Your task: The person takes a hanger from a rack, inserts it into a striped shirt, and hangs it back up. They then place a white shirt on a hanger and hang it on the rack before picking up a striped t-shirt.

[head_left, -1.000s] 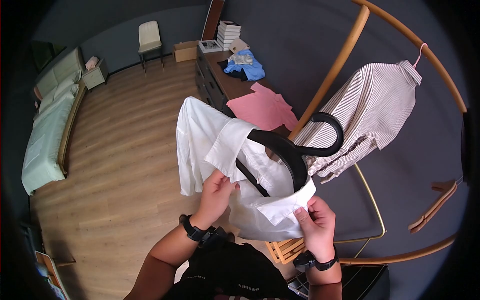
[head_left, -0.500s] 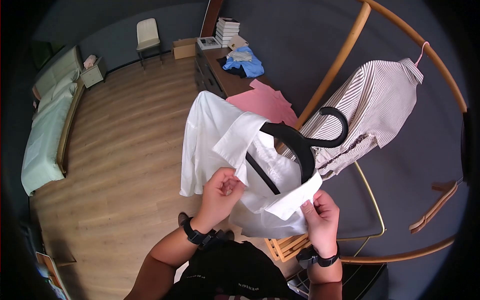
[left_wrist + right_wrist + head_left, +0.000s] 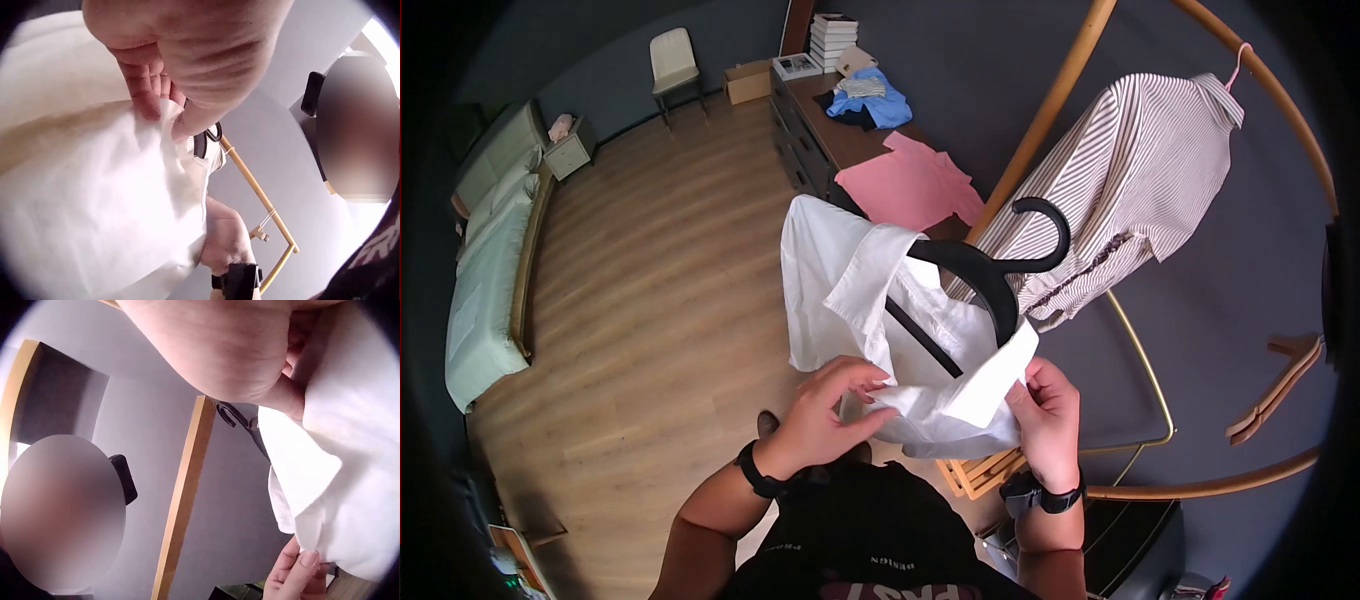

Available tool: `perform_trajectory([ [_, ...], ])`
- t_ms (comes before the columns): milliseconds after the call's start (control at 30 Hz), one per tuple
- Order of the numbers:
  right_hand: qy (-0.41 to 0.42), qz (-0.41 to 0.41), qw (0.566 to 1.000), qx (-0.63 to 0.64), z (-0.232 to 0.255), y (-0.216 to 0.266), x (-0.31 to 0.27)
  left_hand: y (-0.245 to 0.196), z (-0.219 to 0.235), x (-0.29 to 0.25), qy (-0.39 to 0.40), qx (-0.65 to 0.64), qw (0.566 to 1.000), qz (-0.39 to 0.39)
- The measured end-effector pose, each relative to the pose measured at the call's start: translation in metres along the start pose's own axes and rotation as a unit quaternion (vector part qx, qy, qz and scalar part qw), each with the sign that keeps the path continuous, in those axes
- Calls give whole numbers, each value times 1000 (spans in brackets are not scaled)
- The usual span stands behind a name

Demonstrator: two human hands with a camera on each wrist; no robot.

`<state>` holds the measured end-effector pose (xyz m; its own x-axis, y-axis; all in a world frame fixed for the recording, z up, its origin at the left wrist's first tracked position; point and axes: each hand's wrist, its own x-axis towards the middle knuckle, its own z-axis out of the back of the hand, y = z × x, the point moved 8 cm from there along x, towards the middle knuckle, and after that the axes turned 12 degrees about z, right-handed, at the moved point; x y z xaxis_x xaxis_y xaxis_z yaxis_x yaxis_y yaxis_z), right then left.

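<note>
A white collared shirt (image 3: 835,265) hangs on a thick black hanger (image 3: 960,262), whose hook points up to the right in the head view. My right hand (image 3: 1048,415) pinches the shirt at the right side of its collar, thumb on the near side. My left hand (image 3: 825,410) holds the front edge below the left collar flap, thumb and fingers on either side of the cloth. Through the open neck the hanger's lower bar shows. In the right wrist view, the left thumb (image 3: 306,559) lies on the shirt's edge; the right fingertips are partly hidden.
A striped shirt (image 3: 1135,175) hangs from a wooden rack (image 3: 1050,100) on the right, close behind the black hook. A pink garment (image 3: 910,180) and blue clothes (image 3: 880,100) lie on a dark dresser (image 3: 820,115). A wooden hanger (image 3: 1275,390) hangs at far right.
My left hand has shifted from the collar flap to the front edge just below, its fingers spreading and then closing on the cloth. The right hand keeps its hold. The head view has turned slightly.
</note>
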<state>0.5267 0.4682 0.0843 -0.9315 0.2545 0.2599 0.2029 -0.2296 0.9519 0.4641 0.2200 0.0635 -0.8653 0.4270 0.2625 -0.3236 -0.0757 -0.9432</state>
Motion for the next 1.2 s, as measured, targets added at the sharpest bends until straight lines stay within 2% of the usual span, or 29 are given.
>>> perform_trajectory([
  [67, -1, -2, 1000, -2, -1, -1, -1, -1, 1, 0, -18, 49, 999, -15],
  [167, -4, -13, 1000, -3, -1, -3, -4, -3, -4, 0, -5, 92, 996, -10],
  [300, -9, -18, 1000, 19, -1, -10, -9, 3, -1, -3, 2, 98, 995, -8],
  [367, 4, -13, 1000, 1, -2, -11, -11, 14, 3, -4, -9, 9, 999, 49],
  [433, -8, -21, 1000, 8, -3, -11, -14, 18, 2, -8, -4, 6, 998, 68],
  [533, 1, -11, 1000, 27, -8, -13, -16, 40, 3, -16, -22, -88, 980, 178],
  [867, 24, -11, 999, 18, -17, -29, -19, 46, 5, -24, -15, -120, 975, 188],
  [967, 30, -24, 999, -1, -16, -42, -21, 47, 7, -25, -9, -45, 986, 161],
  [1033, 28, -22, 999, 8, -17, -42, -19, 48, 3, -25, 11, -48, 984, 171],
  [1200, 19, -29, 999, 29, -19, -43, -18, 54, 5, -26, -2, -71, 976, 208],
])
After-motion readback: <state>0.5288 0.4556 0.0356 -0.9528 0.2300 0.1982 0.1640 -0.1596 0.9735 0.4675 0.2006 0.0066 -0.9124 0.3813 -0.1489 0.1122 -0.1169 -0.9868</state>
